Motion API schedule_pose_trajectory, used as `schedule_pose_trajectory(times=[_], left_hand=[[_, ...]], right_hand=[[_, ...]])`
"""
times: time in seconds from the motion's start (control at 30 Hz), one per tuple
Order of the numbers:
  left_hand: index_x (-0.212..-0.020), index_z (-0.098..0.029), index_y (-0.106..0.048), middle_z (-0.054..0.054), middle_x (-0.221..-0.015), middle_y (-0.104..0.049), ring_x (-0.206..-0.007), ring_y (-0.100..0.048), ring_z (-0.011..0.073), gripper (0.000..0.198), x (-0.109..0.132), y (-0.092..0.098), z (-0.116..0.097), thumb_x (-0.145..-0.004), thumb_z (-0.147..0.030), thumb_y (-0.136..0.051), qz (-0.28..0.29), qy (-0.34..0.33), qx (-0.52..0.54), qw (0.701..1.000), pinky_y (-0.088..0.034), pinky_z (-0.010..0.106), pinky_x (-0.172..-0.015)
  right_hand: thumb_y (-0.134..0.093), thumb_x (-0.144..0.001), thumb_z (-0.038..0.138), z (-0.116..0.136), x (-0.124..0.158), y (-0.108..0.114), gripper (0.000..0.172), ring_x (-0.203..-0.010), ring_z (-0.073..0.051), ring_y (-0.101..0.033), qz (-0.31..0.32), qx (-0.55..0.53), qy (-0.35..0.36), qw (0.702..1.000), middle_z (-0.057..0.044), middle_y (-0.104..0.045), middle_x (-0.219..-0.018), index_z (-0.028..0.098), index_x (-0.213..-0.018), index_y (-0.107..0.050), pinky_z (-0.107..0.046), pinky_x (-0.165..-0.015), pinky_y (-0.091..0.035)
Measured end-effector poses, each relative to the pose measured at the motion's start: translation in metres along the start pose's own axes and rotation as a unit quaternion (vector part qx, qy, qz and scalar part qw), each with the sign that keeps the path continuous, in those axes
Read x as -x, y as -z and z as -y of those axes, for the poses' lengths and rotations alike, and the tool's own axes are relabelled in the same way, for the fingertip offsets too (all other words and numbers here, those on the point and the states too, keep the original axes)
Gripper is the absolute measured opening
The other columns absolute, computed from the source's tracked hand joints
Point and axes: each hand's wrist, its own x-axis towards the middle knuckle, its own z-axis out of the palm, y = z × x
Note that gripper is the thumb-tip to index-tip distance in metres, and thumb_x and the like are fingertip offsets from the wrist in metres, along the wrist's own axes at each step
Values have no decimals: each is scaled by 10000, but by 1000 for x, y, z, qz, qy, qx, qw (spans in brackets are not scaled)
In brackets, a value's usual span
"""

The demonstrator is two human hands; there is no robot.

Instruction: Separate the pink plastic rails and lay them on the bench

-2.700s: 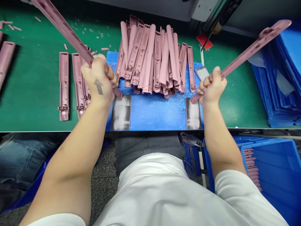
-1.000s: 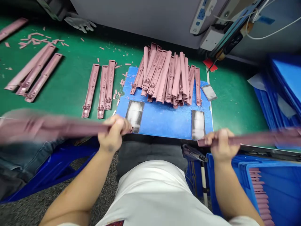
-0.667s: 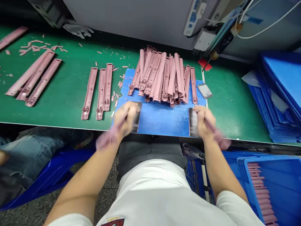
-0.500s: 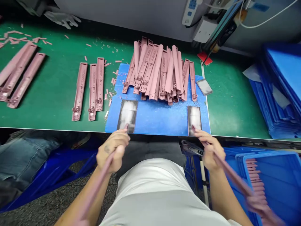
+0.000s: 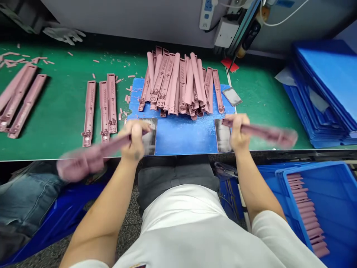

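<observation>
My left hand is closed round one end of a long pink plastic strip, which sticks out to the left and is blurred by motion. My right hand grips a second pink strip that points right over the table edge. Both hands hover at the near edge of a blue mat. A heap of the same pink strips lies at the far side of the mat.
Three pink strips lie side by side on the green table, more at the far left. Blue sheets are stacked at the right. A blue bin with pink parts stands below right. Another person's jeans show at the left.
Both strips have been swung round: raised and pointing away at first, then sideways, then back along my arms, and now out to the sides again at the mat's near edge.
</observation>
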Motion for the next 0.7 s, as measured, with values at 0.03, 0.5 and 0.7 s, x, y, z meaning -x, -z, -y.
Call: schedule_pose_trajectory(times=[0.03, 0.5, 0.7], left_hand=[[-750, -228, -635, 71, -782, -707, -830, -800, 280, 607, 21, 10, -1, -1108, -709, -728, 8, -21, -25, 999, -706, 521, -930], [-1200, -314, -919, 18, -842, -779, -635, -682, 220, 382, -26, 16, -48, -1077, -591, -687, -8, -188, -126, 974, -614, 404, -650], [-1414, -268, -907, 98, -1134, -801, -1191, -797, 333, 365, -158, -95, -23, -1172, -433, -689, 299, -146, -288, 898, -644, 528, -1148]], right_hand=[[-622, -1144, 817, 3, 24, 14, 609, -1149, -317, -878, 42, 17, 18, 999, -135, -881, -1108, 255, -970, -779, -508, -1108, -716], [-557, -1187, 681, 25, -2, 49, 494, -779, -288, -749, -80, 60, 157, 983, -59, -724, -850, 316, -1032, -851, -498, -766, -647], [-478, -1251, 566, 34, -142, -71, 513, -1306, -364, -769, 212, 263, 173, 925, -150, -799, -1359, 261, -1539, -774, -529, -1135, -632]])
